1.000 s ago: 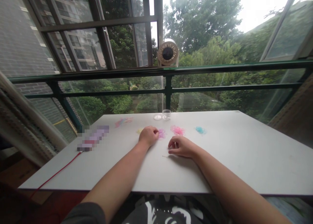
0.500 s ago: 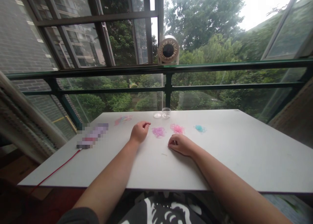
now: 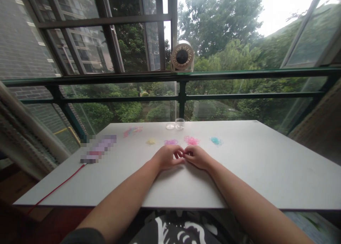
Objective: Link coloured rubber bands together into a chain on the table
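My left hand [image 3: 169,157] and my right hand [image 3: 197,158] meet at the fingertips, low over the table's middle. The right fingers are pinched together, and the left ones curl toward them with the thumb below. Whatever lies between the fingertips is too small to make out. Just beyond the hands are a pile of thin purple rubber bands [image 3: 171,142], partly hidden by my left hand, and a pile of pink ones [image 3: 191,140]. A small yellow pile [image 3: 150,141] lies to the left, a teal pile [image 3: 216,141] to the right.
Mixed coloured bands [image 3: 133,131] lie at the far left of the white table [image 3: 253,180]. Two clear round containers [image 3: 179,124] [image 3: 170,126] stand at the back edge. A blurred-out device [image 3: 99,148] with a red cable [image 3: 60,185] is left. A round fan [image 3: 182,55] stands behind the railing.
My left hand has moved right and toward me, from beside the purple pile to my right hand, uncovering the yellow pile. A small pale strip on the table is no longer visible.
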Available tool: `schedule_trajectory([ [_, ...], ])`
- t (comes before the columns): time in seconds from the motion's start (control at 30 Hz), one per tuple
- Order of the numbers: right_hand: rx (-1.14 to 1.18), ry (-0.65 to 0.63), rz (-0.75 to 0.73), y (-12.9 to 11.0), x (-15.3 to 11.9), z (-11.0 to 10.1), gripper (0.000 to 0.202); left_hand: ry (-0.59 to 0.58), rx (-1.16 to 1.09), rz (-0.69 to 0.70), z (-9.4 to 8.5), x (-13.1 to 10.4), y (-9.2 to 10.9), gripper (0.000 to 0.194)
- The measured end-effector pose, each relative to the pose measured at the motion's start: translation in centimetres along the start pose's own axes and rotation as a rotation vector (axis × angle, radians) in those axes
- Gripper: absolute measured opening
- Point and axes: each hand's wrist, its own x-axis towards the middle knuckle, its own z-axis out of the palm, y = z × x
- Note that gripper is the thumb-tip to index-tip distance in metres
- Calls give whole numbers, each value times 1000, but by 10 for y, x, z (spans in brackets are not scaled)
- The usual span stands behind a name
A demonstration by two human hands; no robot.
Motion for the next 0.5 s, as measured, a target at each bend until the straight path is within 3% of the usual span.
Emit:
schedule_trajectory([
  [0.27, -11, 23, -1, 3, 1, 3, 15, 58, 52, -20, -1, 1, 0, 15],
  [0.5, -10, 28, -2, 4, 1, 4, 16, 68, -2, -47, 0, 0, -3, 17],
])
